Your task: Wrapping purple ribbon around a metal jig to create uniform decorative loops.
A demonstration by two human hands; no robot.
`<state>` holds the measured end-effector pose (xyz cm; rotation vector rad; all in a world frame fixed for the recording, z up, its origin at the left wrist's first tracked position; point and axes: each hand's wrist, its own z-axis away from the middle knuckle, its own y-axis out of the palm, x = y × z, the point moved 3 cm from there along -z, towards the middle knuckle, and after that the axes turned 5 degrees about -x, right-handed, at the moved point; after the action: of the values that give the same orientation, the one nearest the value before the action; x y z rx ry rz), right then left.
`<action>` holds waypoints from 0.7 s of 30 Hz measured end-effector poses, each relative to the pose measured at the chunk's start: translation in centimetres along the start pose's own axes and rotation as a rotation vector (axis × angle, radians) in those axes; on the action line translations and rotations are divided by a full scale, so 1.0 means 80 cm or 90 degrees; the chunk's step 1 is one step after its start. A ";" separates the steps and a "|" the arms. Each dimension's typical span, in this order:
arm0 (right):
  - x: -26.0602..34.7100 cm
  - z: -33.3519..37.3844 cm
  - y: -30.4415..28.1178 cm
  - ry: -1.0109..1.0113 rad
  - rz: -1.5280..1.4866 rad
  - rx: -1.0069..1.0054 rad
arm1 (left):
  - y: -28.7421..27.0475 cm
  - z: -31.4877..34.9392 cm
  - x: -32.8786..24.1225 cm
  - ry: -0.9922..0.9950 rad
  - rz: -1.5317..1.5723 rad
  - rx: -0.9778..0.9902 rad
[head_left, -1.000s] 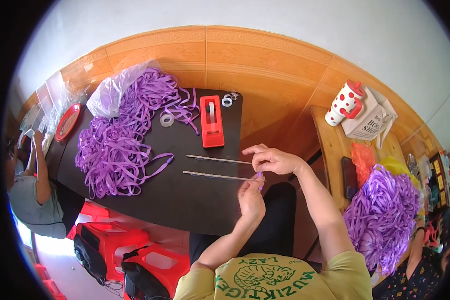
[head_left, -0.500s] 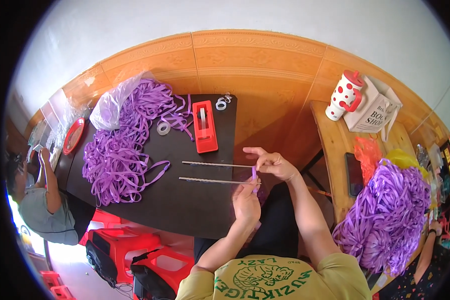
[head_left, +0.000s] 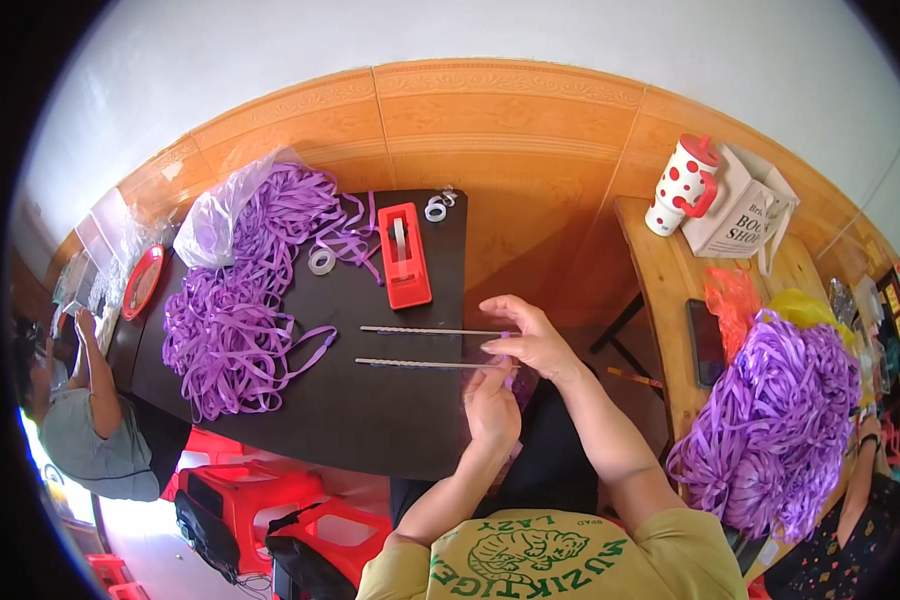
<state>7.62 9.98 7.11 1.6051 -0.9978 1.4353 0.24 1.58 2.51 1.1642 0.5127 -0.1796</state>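
Note:
Two slim metal rods with twisted shafts, the far rod [head_left: 420,330] and the near rod [head_left: 415,363], lie side by side over the edge of the dark table. A short purple ribbon [head_left: 508,381] runs by their right ends, partly hidden by my fingers. My left hand [head_left: 492,410] is closed on the ribbon at the near rod's end. Over the far rod's end, my right hand [head_left: 532,345] has its fingers apart, the ribbon's upper part just behind them; whether they touch it is unclear.
A purple ribbon heap [head_left: 235,350], a red tape dispenser [head_left: 404,290] and tape rolls [head_left: 321,262] lie on the dark table [head_left: 390,430]. On the wooden table at right are another ribbon pile [head_left: 770,430], a phone [head_left: 707,345], a dotted tumbler [head_left: 678,190] and a bag [head_left: 735,225]. People sit at both sides.
My right hand has let its pinch on the ribbon's upper part loosen, and its fingers have spread leftward over the far rod. My left hand stays at the near rod.

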 end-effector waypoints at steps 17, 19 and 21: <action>-0.038 0.031 -0.014 0.148 -0.374 -0.087 | -0.009 0.011 -0.004 -0.028 -0.056 -0.028; -0.035 0.030 -0.011 0.120 -0.302 -0.094 | -0.014 0.021 0.000 -0.076 -0.102 -0.034; -0.031 0.026 -0.006 0.100 -0.233 -0.091 | -0.035 0.035 0.009 -0.110 -0.167 0.007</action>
<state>8.76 8.43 4.44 1.4564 -0.6585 1.1899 0.58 -1.95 0.68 1.0779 0.5104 -0.5051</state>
